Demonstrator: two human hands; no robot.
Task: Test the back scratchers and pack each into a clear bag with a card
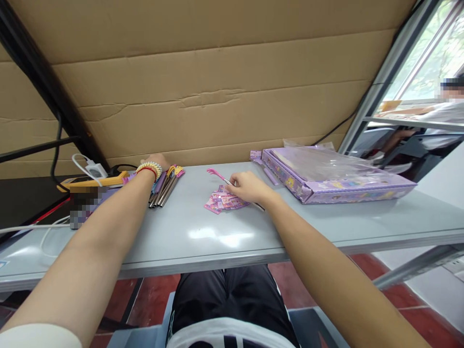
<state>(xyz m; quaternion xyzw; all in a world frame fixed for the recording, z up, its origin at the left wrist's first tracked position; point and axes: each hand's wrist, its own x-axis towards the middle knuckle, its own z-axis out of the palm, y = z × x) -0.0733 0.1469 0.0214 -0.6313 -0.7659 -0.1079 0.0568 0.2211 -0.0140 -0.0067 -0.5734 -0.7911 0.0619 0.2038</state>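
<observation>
My right hand (250,187) is closed on a thin metal back scratcher (227,181) with a pink, claw-like end pointing to the back left. Its other end comes out under my wrist. Beneath that hand lies a loose heap of small pink and purple printed cards (222,201). My left hand (156,158), wearing beaded bracelets, reaches to the back of the table beside a bundle of similar metal back scratchers (167,187) with yellow, pink and purple ends. The fingers of that hand are hidden behind its back and wrist.
A purple printed box (337,186) with clear plastic on top sits at the right of the grey table (217,251). Cables, a white plug (96,169) and a yellow-edged object (105,180) crowd the left. Cardboard (232,116) closes off the back. Another person (444,113) sits far right.
</observation>
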